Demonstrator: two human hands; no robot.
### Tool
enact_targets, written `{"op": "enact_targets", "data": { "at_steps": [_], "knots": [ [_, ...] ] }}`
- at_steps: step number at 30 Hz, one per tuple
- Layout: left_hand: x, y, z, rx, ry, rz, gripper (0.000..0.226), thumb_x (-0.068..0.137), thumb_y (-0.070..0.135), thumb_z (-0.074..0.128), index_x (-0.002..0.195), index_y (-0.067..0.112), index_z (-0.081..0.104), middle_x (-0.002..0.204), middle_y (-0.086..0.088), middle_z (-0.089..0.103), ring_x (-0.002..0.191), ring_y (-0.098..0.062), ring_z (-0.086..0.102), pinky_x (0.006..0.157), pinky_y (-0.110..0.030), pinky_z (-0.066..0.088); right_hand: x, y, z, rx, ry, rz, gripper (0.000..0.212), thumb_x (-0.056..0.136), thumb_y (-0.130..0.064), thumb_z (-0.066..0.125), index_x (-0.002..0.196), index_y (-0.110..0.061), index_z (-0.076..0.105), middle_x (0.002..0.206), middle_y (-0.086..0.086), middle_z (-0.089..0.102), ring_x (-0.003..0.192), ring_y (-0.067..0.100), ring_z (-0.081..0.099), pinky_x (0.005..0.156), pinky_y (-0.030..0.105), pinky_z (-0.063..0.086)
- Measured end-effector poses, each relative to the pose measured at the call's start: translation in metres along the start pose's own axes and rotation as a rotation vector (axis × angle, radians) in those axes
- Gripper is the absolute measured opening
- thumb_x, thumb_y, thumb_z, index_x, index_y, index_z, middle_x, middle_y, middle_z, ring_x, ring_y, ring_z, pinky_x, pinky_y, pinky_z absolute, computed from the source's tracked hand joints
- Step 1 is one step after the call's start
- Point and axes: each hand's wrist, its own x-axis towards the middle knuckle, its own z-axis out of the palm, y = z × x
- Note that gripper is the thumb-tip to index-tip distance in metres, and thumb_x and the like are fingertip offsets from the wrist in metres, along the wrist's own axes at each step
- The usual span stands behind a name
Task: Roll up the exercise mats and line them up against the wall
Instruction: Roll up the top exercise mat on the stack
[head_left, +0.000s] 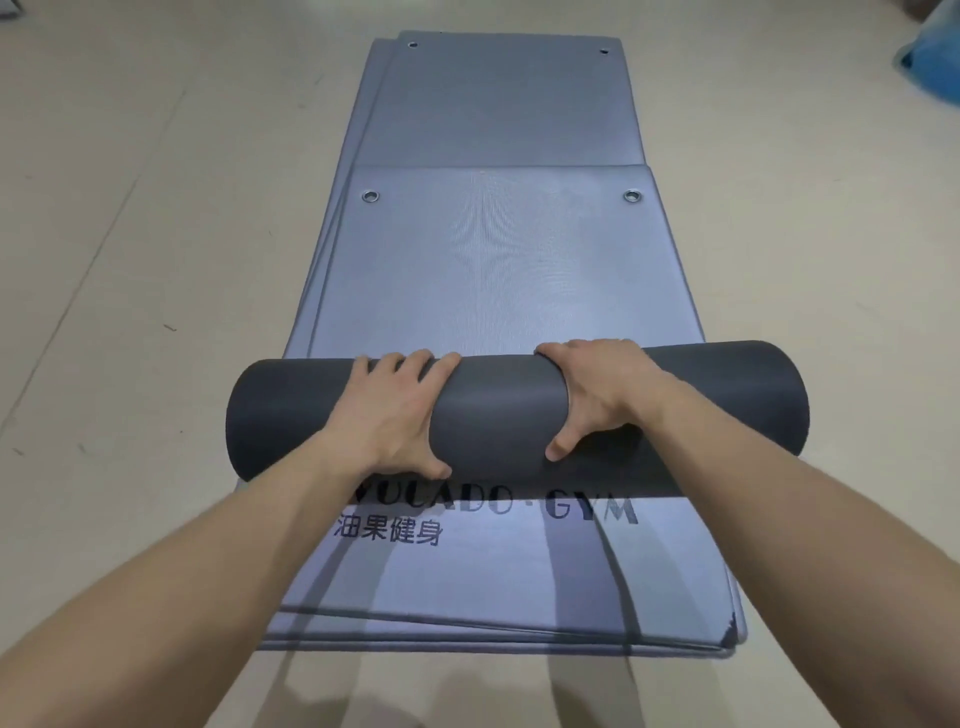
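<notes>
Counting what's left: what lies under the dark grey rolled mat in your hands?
Flat blue-grey exercise mats, stacked; the top one bears black lettering. The roll hides the letters' upper edge, and the stack's count is unclear.

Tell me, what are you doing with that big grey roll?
A person's left hand and right hand grip a dark, partly rolled exercise mat, which lies across a stack of flat mats on the floor. Its unrolled part, with two metal eyelets, lies ahead of the roll.
</notes>
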Motion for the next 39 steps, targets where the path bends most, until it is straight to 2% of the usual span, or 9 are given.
{"op": "enact_targets", "data": {
  "at_steps": [7,11,14,16,20,24,29,34,39],
  "knots": [
    [-0.026,0.002,-0.019,-0.129,-0.320,0.093,0.117,0.044,0.083,0.074,0.143,0.043,0.027,0.125,0.011,0.061,0.108,-0.024,0.060,0.089,-0.043,0.052,-0.038,-0.012,0.008,0.218,-0.280,-0.018,0.105,0.046,-0.073,0.090,0.137,-0.036,0.051,0.123,-0.010,0.066,0.112,0.022,0.062,0.096,0.038,0.051],
    [-0.024,-0.001,-0.025,-0.261,-0.504,0.108,0.117,0.045,0.074,0.086,0.145,0.045,0.032,0.126,0.012,0.062,0.113,-0.022,0.060,0.096,-0.042,0.051,-0.096,-0.027,0.047,0.151,-0.025,0.057,0.137,0.051,-0.087,0.072,0.162,-0.035,0.011,0.163,-0.003,0.032,0.148,0.028,0.030,0.122,0.053,0.022],
    [0.003,-0.008,-0.031,-0.395,-0.626,0.069,0.115,0.045,0.062,0.096,0.145,0.047,0.040,0.129,0.014,0.062,0.121,-0.020,0.059,0.105,-0.040,0.048,-0.115,-0.045,0.074,-0.025,0.043,0.088,0.151,0.051,-0.089,0.073,0.161,-0.030,-0.013,0.170,0.009,0.000,0.155,0.038,0.004,0.121,0.066,0.006],
    [0.007,-0.014,-0.028,-0.412,-0.555,0.062,0.120,0.047,0.064,0.095,0.152,0.044,0.037,0.140,0.013,0.057,0.131,-0.021,0.054,0.110,-0.042,0.044,-0.103,-0.042,0.076,-0.043,0.055,0.096,0.149,0.053,-0.084,0.077,0.159,-0.032,-0.013,0.168,0.009,0.003,0.153,0.039,0.009,0.119,0.066,0.011],
    [-0.042,-0.016,-0.003,-0.327,0.052,0.003,0.112,0.064,0.094,0.054,0.156,0.031,0.041,0.151,0.002,0.050,0.137,-0.025,0.047,0.114,-0.044,0.040,-0.061,-0.012,0.040,0.043,-0.020,0.035,0.146,0.041,-0.087,0.076,0.159,-0.039,0.004,0.159,0.000,0.030,0.141,0.034,0.036,0.114,0.059,0.029],
    [-0.054,0.004,0.031,0.055,0.042,0.019,0.146,0.051,0.098,0.056,0.163,0.019,0.006,0.168,-0.019,0.018,0.153,-0.045,0.020,0.120,-0.066,0.021,-0.030,0.003,0.010,0.209,-0.185,0.023,0.139,0.038,-0.080,0.086,0.155,-0.043,0.021,0.142,-0.006,0.047,0.127,0.028,0.053,0.108,0.053,0.041],
    [-0.039,-0.003,0.028,0.103,0.144,0.063,0.133,0.050,0.085,0.068,0.158,0.018,0.027,0.155,-0.017,0.043,0.136,-0.042,0.044,0.106,-0.063,0.036,-0.023,0.010,0.011,0.289,-0.167,0.021,0.123,0.036,-0.077,0.087,0.144,-0.046,0.038,0.122,-0.012,0.052,0.115,0.022,0.058,0.102,0.047,0.048],
    [-0.038,0.008,-0.010,0.088,-0.094,0.194,0.116,0.053,0.082,0.065,0.149,0.029,0.026,0.134,0.001,0.054,0.112,-0.029,0.058,0.095,-0.047,0.046,-0.056,0.014,0.016,0.493,-0.294,0.054,0.108,0.051,-0.059,0.096,0.145,-0.042,0.045,0.138,-0.014,0.058,0.125,0.017,0.057,0.106,0.037,0.046],
    [0.003,0.025,-0.045,-0.210,-0.537,0.192,0.091,0.050,0.073,0.085,0.127,0.039,0.050,0.110,0.010,0.067,0.098,-0.022,0.064,0.087,-0.038,0.054,-0.122,-0.012,0.039,0.184,-0.083,0.159,0.152,0.044,-0.086,0.078,0.162,-0.037,-0.003,0.169,0.000,0.011,0.154,0.029,0.013,0.125,0.055,0.013]
  ]
}}
